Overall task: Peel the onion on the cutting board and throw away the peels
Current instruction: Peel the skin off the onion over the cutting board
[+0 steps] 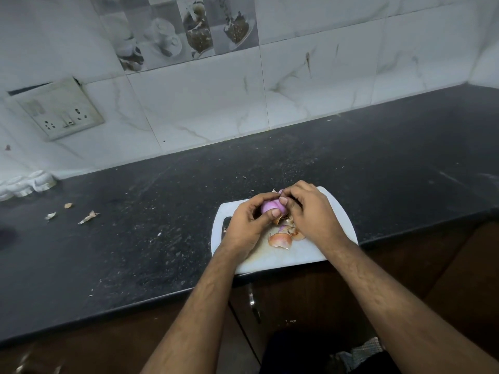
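Note:
A purple onion [270, 206], mostly bare of skin, is held just above the white cutting board [336, 211]. My left hand [249, 221] cups it from the left, fingers curled around it. My right hand [310, 211] grips its right end, thumb and fingertips pinching at the top of the onion. Loose brown peels [280, 240] lie on the board under my hands, one a large curved shell. Part of the onion is hidden by my fingers.
The board sits at the front edge of a dark speckled counter [162, 225]. Three peel scraps [87, 217] lie on the counter far left. A white object [24, 186] stands by the tiled wall at left. A wall socket [58, 112] is above.

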